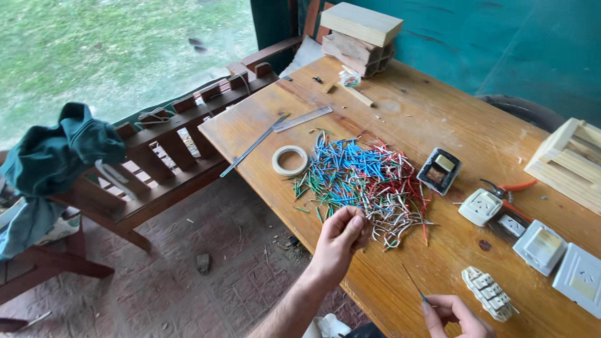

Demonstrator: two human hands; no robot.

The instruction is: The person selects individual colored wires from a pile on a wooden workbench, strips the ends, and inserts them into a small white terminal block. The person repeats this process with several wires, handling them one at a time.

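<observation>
At the near edge of a wooden desk (400, 119), the left hand (341, 236) pinches its fingertips closed at the near rim of a heap of short wire offcuts (369, 178) in blue, green, red and white; whether a strand sits in that grip is too small to tell. Lower right, the right hand (452, 312) clasps a thin dark wire (413, 285) that slants up and to the left from its fingers. Picking and sorting single strands looks to be the step in hand, and the next move would call for a fine pinch to lift one piece clear of the tangle. Just left of the heap lies a roll of tape (290, 160), with a metal ruler (302, 119) farther off. To the right rest orange-handled pliers (508, 191), white sockets (481, 206) and a terminal block (488, 293). Wood blocks (360, 34) stand at the far end.
</observation>
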